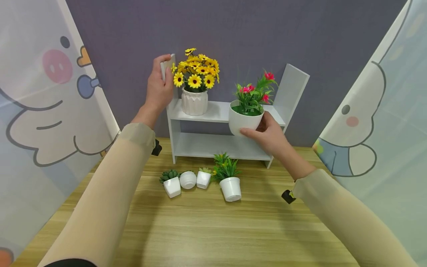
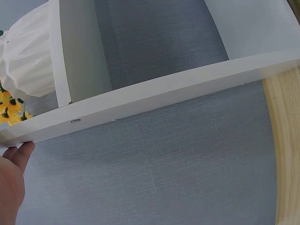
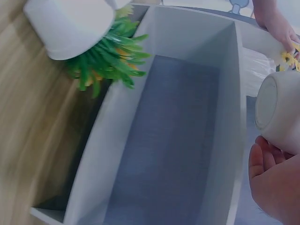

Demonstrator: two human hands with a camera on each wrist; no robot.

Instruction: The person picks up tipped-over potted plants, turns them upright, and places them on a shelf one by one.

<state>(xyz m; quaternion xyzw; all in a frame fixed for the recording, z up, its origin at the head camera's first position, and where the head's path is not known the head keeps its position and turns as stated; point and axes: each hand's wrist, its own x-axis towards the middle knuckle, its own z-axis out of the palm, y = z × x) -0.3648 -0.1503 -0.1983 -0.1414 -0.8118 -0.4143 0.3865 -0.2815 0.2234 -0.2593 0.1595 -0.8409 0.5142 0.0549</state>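
My left hand [image 1: 160,83] grips the upper end of the left side panel of a white two-tier shelf [image 1: 207,144], thumb on the near side. In the left wrist view its fingertips [image 2: 27,149] lie against that panel. My right hand [image 1: 268,135] holds a round white pot with red-pink flowers [image 1: 245,120] by its lower right side, in front of the upper board. The right wrist view shows the pot's base [image 3: 267,103] above the curled fingers. Beside my left hand, a ribbed white pot of yellow flowers [image 1: 194,104] stands on the upper board.
On the wooden table [image 1: 213,230], before the shelf, lie a white pot with a yellow-green plant [image 1: 231,189] and three small white succulent pots, the leftmost square [image 1: 172,187]. A grey wall [image 1: 233,29] stands behind; cartoon-printed panels [image 1: 360,111] flank both sides.
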